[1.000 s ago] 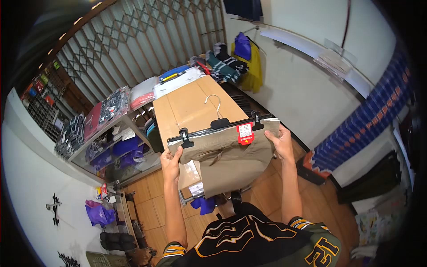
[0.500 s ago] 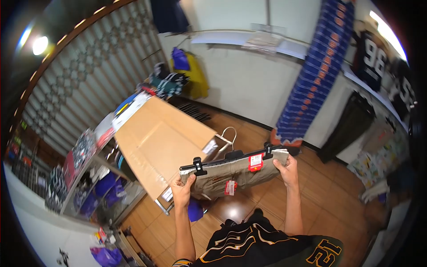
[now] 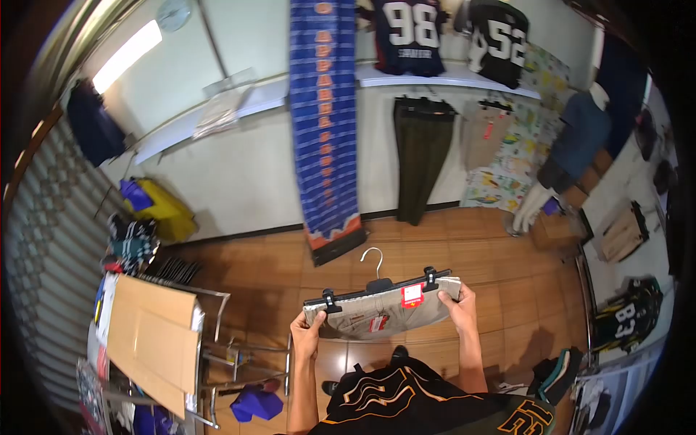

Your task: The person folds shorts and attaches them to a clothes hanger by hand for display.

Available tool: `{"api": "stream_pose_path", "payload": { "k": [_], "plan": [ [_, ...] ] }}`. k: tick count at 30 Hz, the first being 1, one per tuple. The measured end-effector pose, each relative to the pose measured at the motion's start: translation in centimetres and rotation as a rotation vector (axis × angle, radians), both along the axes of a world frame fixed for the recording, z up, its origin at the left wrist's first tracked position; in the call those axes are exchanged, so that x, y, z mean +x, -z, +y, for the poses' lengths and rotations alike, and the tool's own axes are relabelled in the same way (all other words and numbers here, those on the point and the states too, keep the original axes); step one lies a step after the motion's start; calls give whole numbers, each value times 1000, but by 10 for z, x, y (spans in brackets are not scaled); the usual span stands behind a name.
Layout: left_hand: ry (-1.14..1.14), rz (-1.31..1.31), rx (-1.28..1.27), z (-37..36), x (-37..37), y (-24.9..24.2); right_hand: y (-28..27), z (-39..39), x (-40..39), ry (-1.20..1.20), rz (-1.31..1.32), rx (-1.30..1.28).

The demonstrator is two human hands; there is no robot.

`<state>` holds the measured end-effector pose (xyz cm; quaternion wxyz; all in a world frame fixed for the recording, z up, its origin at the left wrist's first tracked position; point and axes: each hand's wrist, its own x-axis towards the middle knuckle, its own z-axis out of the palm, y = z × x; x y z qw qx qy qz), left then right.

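Observation:
Khaki trousers (image 3: 355,320) hang by the waist from a black clip hanger (image 3: 379,286) with a metal hook, stretched between my two hands. My left hand (image 3: 306,333) pinches the waistband's left end just outside the left clip. At the right end, my right hand (image 3: 460,308) grips the cloth beside the other clip, thumb on the front. A red and white tag (image 3: 412,295) sits near the right clip, and a second tag (image 3: 378,322) hangs lower on the cloth.
A cardboard-topped table (image 3: 152,341) with a metal frame stands at the left. A blue banner (image 3: 326,138) leans on the wall. Dark trousers (image 3: 419,159) hang under a shelf (image 3: 464,77). A mannequin (image 3: 573,138) stands back right; purple cloth (image 3: 257,405) lies low.
The view has turned to the right, so the table now sits further left and the mannequin shows. Both hands still hold the trousers on the hanger.

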<state>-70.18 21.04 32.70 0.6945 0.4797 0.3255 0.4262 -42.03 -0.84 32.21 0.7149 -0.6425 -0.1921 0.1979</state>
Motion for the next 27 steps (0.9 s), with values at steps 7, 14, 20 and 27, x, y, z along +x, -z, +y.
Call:
{"api": "stream_pose_path", "payload": {
  "k": [7, 14, 20, 27],
  "plan": [
    [221, 11, 2, -40, 156, 19, 7, -88, 95, 285, -11, -49],
    [436, 51, 38, -52, 278, 29, 24, -141, 156, 521, -36, -8],
    [590, 64, 37, -50, 380, 35, 36, -162, 199, 657, 27, -27],
    [706, -15, 35, -37, 522, 37, 32, -161, 293, 806, 39, -75]
  ]
}}
